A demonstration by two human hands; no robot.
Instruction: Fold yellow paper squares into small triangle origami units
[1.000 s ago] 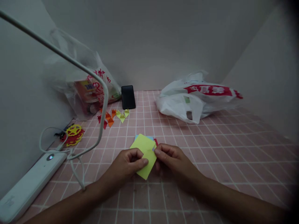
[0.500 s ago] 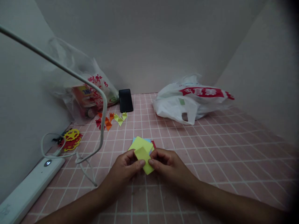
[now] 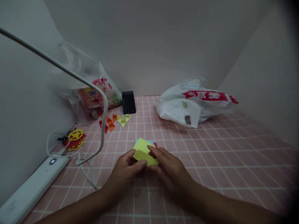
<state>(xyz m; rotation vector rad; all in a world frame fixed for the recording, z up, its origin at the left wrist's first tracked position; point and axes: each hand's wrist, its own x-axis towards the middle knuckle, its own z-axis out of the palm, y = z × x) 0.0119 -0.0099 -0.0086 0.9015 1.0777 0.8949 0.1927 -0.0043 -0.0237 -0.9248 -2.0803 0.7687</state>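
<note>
**Folding the yellow sheet**

The left hand pinches the near-left edge of the yellow paper, held just above the pink tiled table. The right hand clamps the other side, fingers pressing over the fold. Best to align the edges before creasing firmly.

Pink tiled table, bags, phone

Your left hand and right hand are bare, with no gloves, rings or watch in sight. Both your forearms are uncovered all the way to the lower edge of the view, with no sleeve showing. Your fingernails look short and plain.
</note>
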